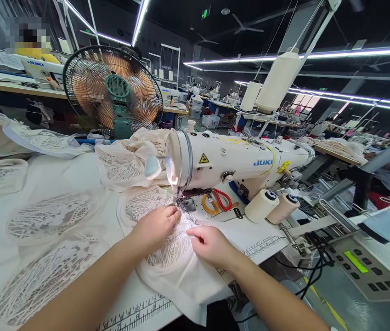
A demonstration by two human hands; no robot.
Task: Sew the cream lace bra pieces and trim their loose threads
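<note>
Background equipment, upper frame.
Pedestal fan, dark circular guard, upper left; ceiling fan, upper right of center; green exit sign, top center; linear ceiling lights, upper right.

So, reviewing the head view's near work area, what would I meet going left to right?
Loose lace piece, left hand, right hand, cream thread cone, beige thread cone, control panel.
</note>
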